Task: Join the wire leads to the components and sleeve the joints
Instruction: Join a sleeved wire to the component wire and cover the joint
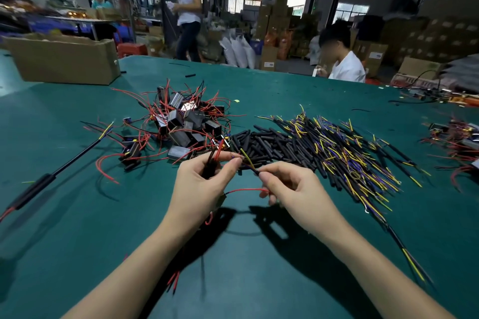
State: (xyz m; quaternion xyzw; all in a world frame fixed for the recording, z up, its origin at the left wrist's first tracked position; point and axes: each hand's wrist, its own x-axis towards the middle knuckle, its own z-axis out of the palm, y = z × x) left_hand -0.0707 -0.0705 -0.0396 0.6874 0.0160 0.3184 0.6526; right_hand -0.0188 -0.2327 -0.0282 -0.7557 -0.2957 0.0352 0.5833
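My left hand [204, 184] grips a black component with red leads [212, 160], raised above the green table [233, 267]. My right hand [287, 189] pinches a thin black cable lead [252, 169] whose yellow and purple ends [245, 156] meet my left fingertips. A red wire [246, 190] arcs between the two hands. Beyond them lie a heap of black components with red wires [181, 122], a pile of black sleeves [269, 147] and a spread of yellow-purple cable leads [344, 155].
One joined, sleeved assembly [39, 189] lies at the left, another cable [404, 248] at the right. A cardboard box [64, 59] stands far left. More wired parts [458, 140] sit at the right edge. A person [342, 65] sits across the table; another stands behind.
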